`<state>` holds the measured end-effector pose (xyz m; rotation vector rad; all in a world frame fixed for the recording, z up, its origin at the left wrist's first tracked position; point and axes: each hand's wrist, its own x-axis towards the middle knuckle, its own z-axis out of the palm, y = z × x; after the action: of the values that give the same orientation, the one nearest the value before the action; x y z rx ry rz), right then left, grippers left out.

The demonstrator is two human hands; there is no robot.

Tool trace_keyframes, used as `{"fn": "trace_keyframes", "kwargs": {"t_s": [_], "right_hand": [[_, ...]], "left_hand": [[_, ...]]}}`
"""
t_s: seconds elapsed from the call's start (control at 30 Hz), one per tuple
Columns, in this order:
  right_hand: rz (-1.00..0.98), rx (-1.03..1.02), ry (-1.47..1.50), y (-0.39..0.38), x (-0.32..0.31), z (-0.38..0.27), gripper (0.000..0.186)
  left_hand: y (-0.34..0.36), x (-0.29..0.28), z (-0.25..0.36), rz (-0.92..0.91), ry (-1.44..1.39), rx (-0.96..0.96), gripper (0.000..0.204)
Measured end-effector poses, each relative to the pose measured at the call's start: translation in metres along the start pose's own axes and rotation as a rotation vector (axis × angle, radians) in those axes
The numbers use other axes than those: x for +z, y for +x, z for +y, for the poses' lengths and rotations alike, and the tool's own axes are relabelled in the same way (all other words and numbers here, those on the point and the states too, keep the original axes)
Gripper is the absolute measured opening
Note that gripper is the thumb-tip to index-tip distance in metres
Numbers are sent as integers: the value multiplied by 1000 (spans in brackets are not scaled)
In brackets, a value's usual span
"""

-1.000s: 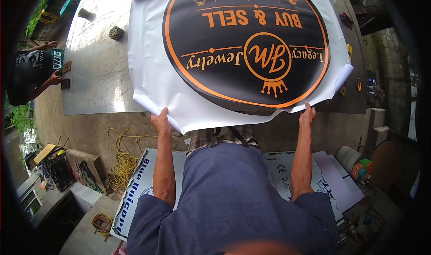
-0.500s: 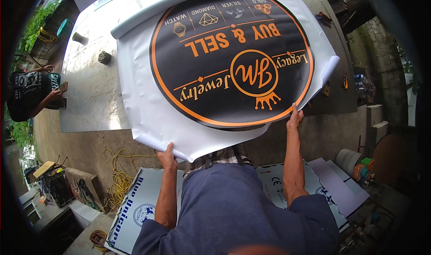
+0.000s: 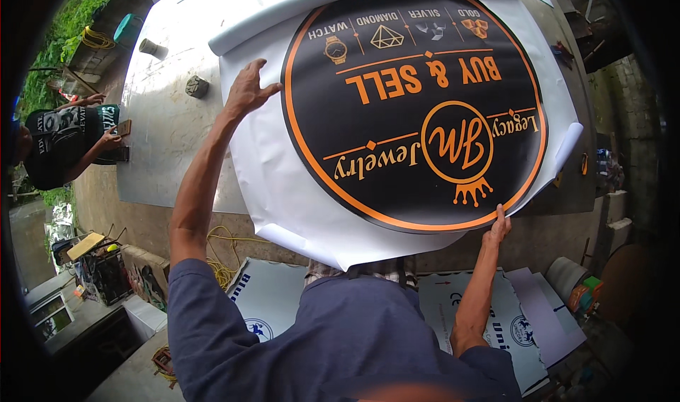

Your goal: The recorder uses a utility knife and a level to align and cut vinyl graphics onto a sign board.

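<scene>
A large printed vinyl sheet (image 3: 397,129), with a black disc ringed in orange on a white ground, lies over a metal-topped table (image 3: 166,140). Its far end is rolled into a white tube (image 3: 354,9), and its near edge curls and hangs past the table toward my body. My left hand (image 3: 249,90) is over the sheet's white left margin, fingers spread and thumb out, holding nothing. At the near right, the fingers of my right hand (image 3: 499,226) pinch the sheet's edge, next to a curled-up corner.
On the table's left stand a small cylinder (image 3: 153,48) and a dark round block (image 3: 197,86). A person (image 3: 71,140) is at the left edge, holding a small brown object. Printed boards (image 3: 489,317) lie behind me, and a yellow cord (image 3: 225,260) lies on the ground.
My left hand has let go of the near left edge and moved far up along the sheet, opening. My right hand still grips its edge. The whole view has shifted.
</scene>
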<state>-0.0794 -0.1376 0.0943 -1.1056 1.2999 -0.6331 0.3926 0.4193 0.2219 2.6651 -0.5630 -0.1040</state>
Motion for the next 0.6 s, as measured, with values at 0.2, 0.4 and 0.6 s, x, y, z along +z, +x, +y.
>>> {"fn": "trace_keyframes", "kwargs": {"t_s": [0.2,0.4,0.6], "right_hand": [[104,57,25,-6,4,-5,49],[78,132,21,-28,13,-29,39],[80,154,26,-10,22,-3,37]], "left_hand": [[230,31,-41,23,492,0,110],[321,74,-56,-156,486,62,118],[317,60,-78,-70,442,14,63]]}}
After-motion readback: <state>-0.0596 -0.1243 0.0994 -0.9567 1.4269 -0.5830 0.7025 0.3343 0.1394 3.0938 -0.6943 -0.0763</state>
